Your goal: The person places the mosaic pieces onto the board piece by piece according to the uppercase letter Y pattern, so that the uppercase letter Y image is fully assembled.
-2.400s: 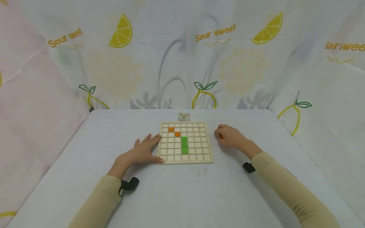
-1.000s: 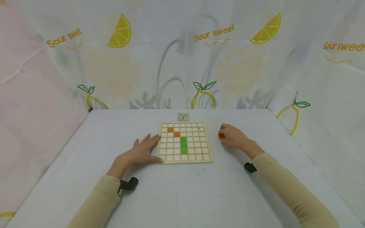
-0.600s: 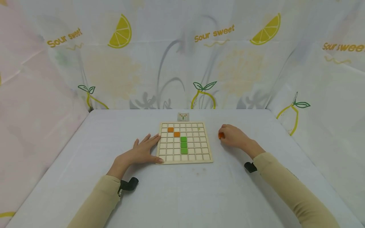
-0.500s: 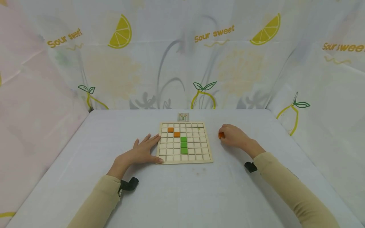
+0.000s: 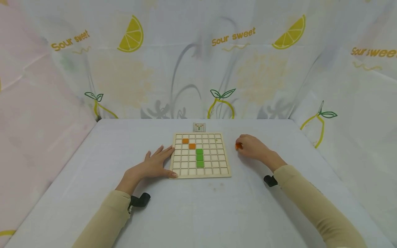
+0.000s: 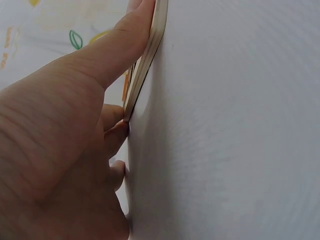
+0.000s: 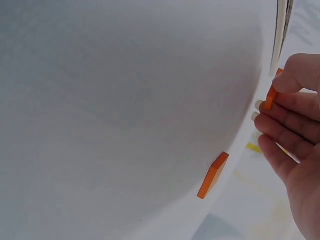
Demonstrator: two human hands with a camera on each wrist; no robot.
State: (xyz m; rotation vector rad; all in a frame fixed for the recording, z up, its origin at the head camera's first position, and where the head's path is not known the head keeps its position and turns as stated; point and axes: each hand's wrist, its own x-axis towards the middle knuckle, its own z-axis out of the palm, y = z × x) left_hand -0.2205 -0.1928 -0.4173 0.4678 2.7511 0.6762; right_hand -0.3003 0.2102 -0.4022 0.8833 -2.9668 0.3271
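A square wooden grid board [image 5: 216,164] lies mid-table in the head view. Two orange tiles [image 5: 185,141] run diagonally in its upper left, and a column of three green tiles [image 5: 200,157] sits below them. My left hand [image 5: 154,164] rests at the board's left edge with fingers spread, the thumb over the near corner. To the right of the board, my right hand [image 5: 252,148] pinches an orange tile [image 7: 272,95] between thumb and fingers, best seen in the right wrist view. Another orange tile [image 7: 214,176] lies on the table there, apart from the hand.
Behind the board lies a small printed pattern card [image 5: 199,127] showing a coloured grid. The table [image 5: 198,213] wears a white cloth, and a lemon-print curtain [image 5: 198,69] rises along its back and sides.
Over the last half second my right hand has shifted slightly left toward the board with the orange tile. My left hand and the tiles on the board stay as they were.
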